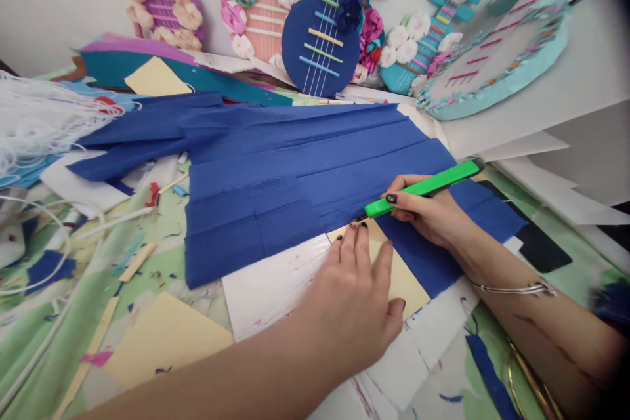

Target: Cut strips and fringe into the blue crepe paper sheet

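Note:
My right hand (430, 216) is closed around a green utility knife (445, 178), held like a pen. Its dark tip points down at the far edge of a pale yellow card (406, 285), close to the left fingertips. My left hand (347, 302) lies flat on that card with its fingers stretched out, partly covering it. Under the card and the right hand spreads a large sheet of creased blue crepe paper (295, 164). White board (270, 285) shows beneath the left hand and along the paper's near edge.
Decorated paper instruments, among them a dark blue one (315, 33), lean against the wall. White cord (44, 115) is heaped at left. Another yellow card (167, 341) and scraps lie on the green patterned cloth. Gold-handled scissors (534, 384) rest by my right forearm.

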Available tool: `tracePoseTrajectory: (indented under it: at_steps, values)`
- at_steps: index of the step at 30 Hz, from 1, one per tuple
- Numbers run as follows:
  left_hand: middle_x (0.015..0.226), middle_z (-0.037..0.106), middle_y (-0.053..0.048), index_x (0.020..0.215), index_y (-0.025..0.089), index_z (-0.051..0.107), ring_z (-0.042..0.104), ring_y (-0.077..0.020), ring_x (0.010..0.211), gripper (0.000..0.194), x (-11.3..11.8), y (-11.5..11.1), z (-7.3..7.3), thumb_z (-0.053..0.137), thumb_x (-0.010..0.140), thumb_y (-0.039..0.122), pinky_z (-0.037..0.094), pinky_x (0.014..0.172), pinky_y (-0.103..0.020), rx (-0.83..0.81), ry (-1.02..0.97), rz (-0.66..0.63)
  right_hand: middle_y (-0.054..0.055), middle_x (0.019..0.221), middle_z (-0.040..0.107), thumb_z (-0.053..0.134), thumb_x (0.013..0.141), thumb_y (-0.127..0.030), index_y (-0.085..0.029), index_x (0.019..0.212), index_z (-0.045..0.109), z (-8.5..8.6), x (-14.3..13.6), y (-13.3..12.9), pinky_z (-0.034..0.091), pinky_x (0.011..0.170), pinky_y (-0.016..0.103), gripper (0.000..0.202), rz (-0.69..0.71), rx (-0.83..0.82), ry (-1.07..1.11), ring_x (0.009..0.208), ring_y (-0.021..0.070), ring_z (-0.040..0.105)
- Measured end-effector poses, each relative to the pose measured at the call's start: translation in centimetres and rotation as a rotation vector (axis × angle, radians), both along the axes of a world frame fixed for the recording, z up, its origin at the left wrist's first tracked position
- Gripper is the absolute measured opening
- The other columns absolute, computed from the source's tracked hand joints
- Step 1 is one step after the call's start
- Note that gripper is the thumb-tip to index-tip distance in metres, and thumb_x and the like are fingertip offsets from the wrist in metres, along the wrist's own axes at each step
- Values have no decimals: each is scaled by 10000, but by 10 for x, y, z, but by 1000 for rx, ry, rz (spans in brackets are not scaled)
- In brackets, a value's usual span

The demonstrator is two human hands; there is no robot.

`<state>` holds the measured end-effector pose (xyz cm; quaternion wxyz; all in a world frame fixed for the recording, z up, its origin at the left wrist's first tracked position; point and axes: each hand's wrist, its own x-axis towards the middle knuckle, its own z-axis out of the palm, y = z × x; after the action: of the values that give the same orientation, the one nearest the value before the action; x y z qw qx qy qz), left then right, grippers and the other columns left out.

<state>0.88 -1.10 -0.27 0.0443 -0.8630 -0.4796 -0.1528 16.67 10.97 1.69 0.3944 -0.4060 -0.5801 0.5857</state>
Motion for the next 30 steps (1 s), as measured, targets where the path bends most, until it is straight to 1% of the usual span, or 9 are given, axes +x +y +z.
tracePoseTrajectory:
  at_steps: [8,12,20,27,30]
  values:
    - [1340,456,-299,1352,72,473,452,-399,1251,592,0,-1,0,405,902,450,465,967,-469,-6,-5,-8,-15,456,516,747,676,-213,-128,584,598,0,5,4,215,406,195,194,-38,-16,11,404,40,364]
    - [1346,449,-299,1355,74,470,444,-396,1258,591,0,0,0,401,903,448,465,969,-468,-14,0,-5,-24,442,494,741,687,-204,-127,578,598,0,5,3,228,408,192,195,-28,1,3,404,39,367]
    - [1355,436,-300,1361,74,461,433,-404,1266,593,1,-2,0,394,909,452,463,970,-477,-24,0,-11,-6,474,530,738,697,-203,-127,582,597,-1,9,6,213,400,188,197,-31,-18,22,401,35,368]
    - [1359,425,-304,1364,75,457,428,-410,1267,590,0,0,0,395,910,447,462,970,-479,-37,8,-10,-15,456,505,745,696,-200,-126,584,600,-1,10,6,232,407,188,198,-20,-3,13,409,39,368]
    - [1355,432,-303,1360,78,464,435,-407,1263,586,0,0,0,394,910,446,465,968,-476,-30,3,-6,-9,466,516,750,694,-204,-127,581,601,-2,11,7,240,409,192,202,-22,-2,12,412,43,377]
